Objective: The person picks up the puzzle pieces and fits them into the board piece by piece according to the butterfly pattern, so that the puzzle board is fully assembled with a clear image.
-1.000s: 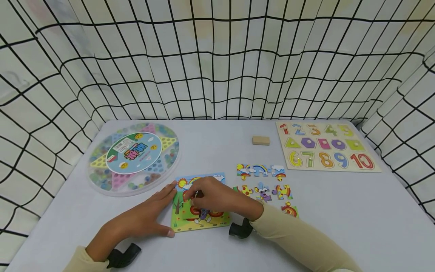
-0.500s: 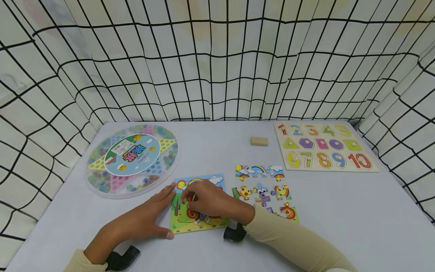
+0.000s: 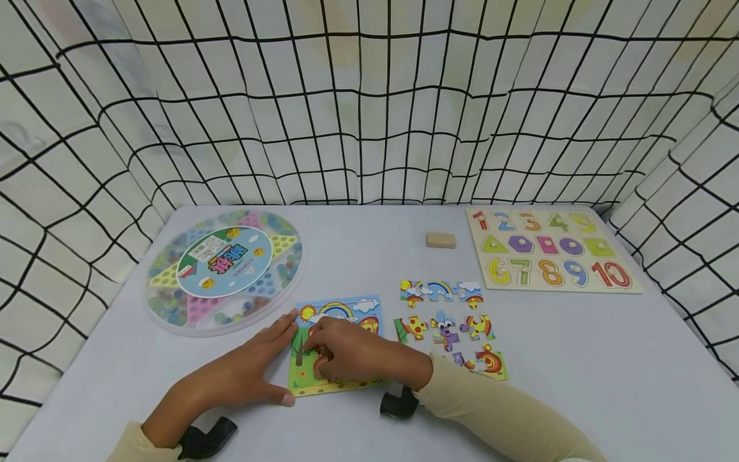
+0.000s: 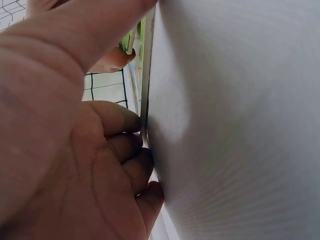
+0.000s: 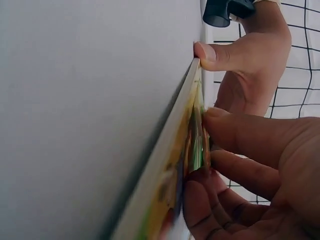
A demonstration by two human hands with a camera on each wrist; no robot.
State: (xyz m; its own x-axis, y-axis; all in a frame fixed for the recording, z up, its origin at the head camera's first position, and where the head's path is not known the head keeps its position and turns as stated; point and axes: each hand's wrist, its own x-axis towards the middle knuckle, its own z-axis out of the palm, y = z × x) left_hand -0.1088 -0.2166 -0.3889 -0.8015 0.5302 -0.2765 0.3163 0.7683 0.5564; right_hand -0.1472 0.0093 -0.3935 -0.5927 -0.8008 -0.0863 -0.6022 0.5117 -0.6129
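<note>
A colourful picture jigsaw board (image 3: 369, 309), with a sun and a rainbow printed along its top, lies in front of me in the head view. My left hand (image 3: 245, 371) rests at its left side, fingers extended along the edge and thumb by the near corner. Over the board's middle, my right hand (image 3: 352, 350) pinches a jigsaw piece (image 4: 131, 43) between thumb and fingers, close against the printed surface. That piece is mostly hidden by the fingers in the head view. Loose jigsaw pieces (image 3: 446, 328) lie in rows right of the board, the lowest row partly behind the right forearm.
At the back left lies a round clear case of beads (image 3: 226, 263). A wooden number-and-shape board (image 3: 554, 249) is at the back right, with a small wooden block (image 3: 441, 240) beside it. Black netting (image 3: 369, 93) surrounds the white table (image 3: 358, 250).
My right hand has shifted slightly toward me over the board, bringing the piece down flatter; its tilted edge showed between the fingers before. The left hand stays at the board's edge.
</note>
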